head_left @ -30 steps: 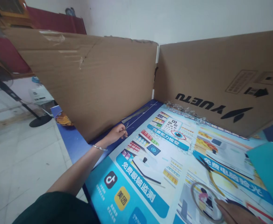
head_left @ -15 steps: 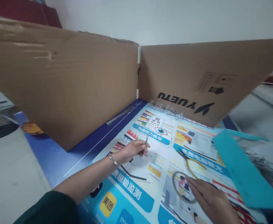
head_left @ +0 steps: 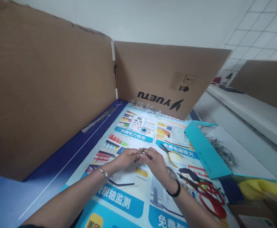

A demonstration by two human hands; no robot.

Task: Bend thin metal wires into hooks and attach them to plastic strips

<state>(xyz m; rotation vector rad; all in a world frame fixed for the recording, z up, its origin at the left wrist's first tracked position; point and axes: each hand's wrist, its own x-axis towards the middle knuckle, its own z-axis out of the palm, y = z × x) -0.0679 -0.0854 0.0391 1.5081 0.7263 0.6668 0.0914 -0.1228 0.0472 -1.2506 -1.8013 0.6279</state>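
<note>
Above the middle of the printed poster point(head_left: 138, 202), my left hand point(head_left: 126, 158) and my right hand point(head_left: 154, 161) meet fingertip to fingertip. Both are closed in a pinch on a short thin wire point(head_left: 142, 152), grey and mostly hidden by the fingers. Just right of my right hand lie pliers point(head_left: 170, 152) with yellow handles, jaws pointing up and left. A grey ring-shaped roll point(head_left: 172, 173) shows in part behind my right forearm. Scissors point(head_left: 211, 198) with red handles rest beside that forearm.
Cardboard panels stand at the left point(head_left: 50, 82) and the back point(head_left: 157, 72). A teal folder-like box point(head_left: 205, 152) on the right holds tangled wire pieces point(head_left: 220, 148). Clear crumpled bits point(head_left: 145, 106) line the back panel; grey strips point(head_left: 98, 120) lie by the left panel. Yellow material point(head_left: 266, 190) is at lower right.
My right hand has left the grey roll and come over to my left hand, where their fingertips now meet. The view has turned to the right, bringing the scissors into fuller view.
</note>
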